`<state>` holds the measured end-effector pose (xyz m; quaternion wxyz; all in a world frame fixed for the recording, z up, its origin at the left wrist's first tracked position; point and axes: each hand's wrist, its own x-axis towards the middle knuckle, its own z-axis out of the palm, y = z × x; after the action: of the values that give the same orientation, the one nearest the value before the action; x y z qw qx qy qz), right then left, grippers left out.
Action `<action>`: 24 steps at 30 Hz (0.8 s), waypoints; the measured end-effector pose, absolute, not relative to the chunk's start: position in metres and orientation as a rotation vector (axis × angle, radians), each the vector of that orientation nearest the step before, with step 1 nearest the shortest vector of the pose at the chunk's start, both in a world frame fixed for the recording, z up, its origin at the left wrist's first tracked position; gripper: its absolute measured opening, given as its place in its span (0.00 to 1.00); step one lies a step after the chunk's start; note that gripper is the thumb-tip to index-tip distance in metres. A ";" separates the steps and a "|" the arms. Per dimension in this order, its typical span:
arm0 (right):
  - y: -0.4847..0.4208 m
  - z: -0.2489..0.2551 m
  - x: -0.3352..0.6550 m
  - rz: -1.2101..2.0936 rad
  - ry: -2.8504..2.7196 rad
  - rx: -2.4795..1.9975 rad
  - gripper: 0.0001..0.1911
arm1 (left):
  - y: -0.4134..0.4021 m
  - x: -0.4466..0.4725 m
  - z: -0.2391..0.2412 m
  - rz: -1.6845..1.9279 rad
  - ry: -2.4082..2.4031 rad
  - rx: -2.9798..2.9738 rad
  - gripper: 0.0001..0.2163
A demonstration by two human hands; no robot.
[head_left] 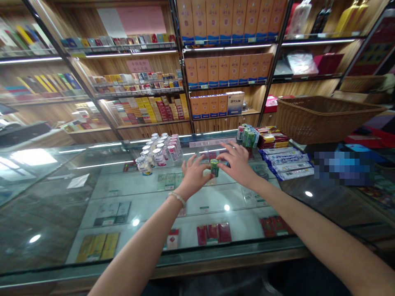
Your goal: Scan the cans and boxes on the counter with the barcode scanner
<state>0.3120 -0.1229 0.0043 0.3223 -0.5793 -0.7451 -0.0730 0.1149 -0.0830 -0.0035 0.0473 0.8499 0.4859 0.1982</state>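
Note:
Above the middle of the glass counter, a small green can-shaped container (214, 168) stands upright between my two hands. My left hand (195, 176), with a beaded bracelet at the wrist, pinches its left side between thumb and finger. From the right, the thumb and index finger of my right hand (237, 163) close on its upper edge. To the left stand rows of small clear jars (159, 156) with white lids, beside pink-and-white small cans (174, 147). Behind my right hand is a cluster of similar green and pink cans (247, 135).
Red and yellow packets (271, 137) and blue-and-white long packs (286, 161) lie at the right. A wicker basket (324, 117) stands behind them. Cigarette packs (214, 233) show beneath the glass countertop (105, 181). Shelves with orange boxes (228, 22) line the wall.

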 end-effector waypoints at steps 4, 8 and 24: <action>-0.122 0.002 0.312 -0.188 -1.940 -1.507 0.11 | -0.083 0.117 -0.007 0.581 1.498 2.598 0.07; -0.121 0.002 0.318 -0.224 -1.956 -1.520 0.14 | -0.083 0.116 -0.002 0.616 1.483 2.572 0.06; -0.133 -0.004 0.326 -0.416 -2.175 -1.483 0.49 | -0.094 0.113 0.018 0.589 1.381 2.603 0.09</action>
<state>0.3263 -0.1328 -0.0038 0.2360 -0.5409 -0.7929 -0.1518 0.1127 -0.0937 0.0179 0.0681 0.8642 0.4586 0.1954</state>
